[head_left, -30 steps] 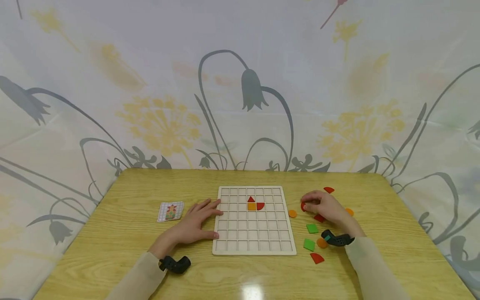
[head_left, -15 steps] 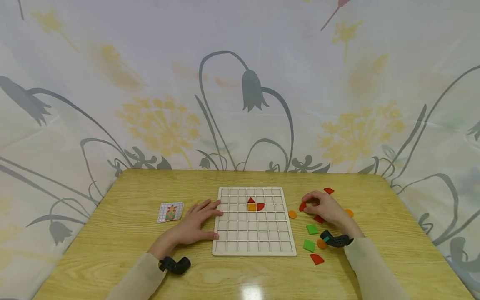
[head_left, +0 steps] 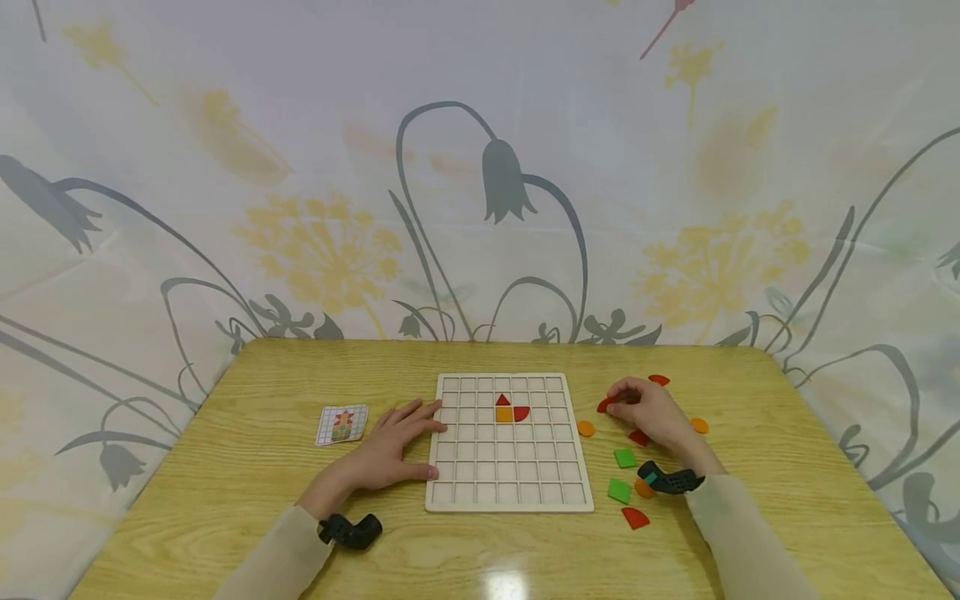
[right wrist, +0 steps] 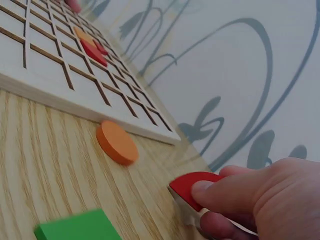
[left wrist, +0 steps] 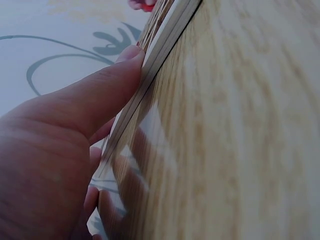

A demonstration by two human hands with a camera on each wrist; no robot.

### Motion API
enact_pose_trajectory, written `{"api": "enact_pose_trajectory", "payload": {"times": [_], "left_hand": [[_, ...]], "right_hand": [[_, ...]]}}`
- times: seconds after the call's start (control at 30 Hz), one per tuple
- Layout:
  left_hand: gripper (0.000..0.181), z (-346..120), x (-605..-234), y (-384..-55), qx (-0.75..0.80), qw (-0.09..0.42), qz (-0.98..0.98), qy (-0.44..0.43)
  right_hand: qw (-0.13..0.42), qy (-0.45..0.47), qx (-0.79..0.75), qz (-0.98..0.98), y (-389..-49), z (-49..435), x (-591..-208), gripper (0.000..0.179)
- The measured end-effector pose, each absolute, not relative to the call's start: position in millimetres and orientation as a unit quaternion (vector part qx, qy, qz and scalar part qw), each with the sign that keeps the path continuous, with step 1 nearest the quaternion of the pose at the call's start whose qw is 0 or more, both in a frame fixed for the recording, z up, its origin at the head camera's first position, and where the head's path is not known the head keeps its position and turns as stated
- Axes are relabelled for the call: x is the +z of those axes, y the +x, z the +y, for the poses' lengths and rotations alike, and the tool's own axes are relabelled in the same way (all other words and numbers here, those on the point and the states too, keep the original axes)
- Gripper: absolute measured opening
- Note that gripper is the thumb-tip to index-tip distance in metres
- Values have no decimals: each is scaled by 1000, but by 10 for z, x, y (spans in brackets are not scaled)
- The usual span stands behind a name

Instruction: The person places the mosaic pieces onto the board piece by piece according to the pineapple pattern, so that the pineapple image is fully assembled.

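Seems mid-pickup, pinching red curved-edge tile (right wrist: pixel 187 185) in right grip (head_left: pixel 652 414), touching pale wooden grid board (head_left: pixel 506 451) with spread left grip (head_left: pixel 390 450), probably needs aligning next.

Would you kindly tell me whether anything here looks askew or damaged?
Nothing looks damaged or spilled. Only the small printed paper card seems slightly askew, its lower edge slanting against that of the white gridded board. Loose flat red, green and orange pieces lie scattered.

Left sleeve (head_left: pixel 272 557) and right sleeve (head_left: pixel 750 542) were pale beige, long, plain-looking. Left wrist camera (head_left: pixel 352 532) was black, chunky, curved, rounded at end. Right wrist camera (head_left: pixel 675 481) was black too, similarly curved, with small teal patch (head_left: pixel 651 477) near tip.
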State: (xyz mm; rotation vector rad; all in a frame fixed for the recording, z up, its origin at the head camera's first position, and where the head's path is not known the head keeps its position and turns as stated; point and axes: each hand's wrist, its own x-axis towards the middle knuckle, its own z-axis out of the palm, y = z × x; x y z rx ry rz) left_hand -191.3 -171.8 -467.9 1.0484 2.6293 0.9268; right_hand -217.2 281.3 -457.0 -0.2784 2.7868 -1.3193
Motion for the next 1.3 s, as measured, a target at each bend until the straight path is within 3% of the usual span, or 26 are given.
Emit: {"api": "enact_pose_trajectory", "payload": {"times": [0.47, 0.7, 1.3], "left_hand": [[62, -1715, -4689, -1907, 308, 84, 882, 348], [62, -1714, -4691, -1909, 305, 82, 882, 349], [62, -1715, -4685, -1912, 307, 79, 882, 348]], "right_hand": [[8, -112, -510, 853, -2225, 2300, -4616, 21], [-22, -144, -477, 867, -2237, 1981, -4624, 20], [-8, -195, -476, 857, -2332, 1247, -4674, 14]]}}
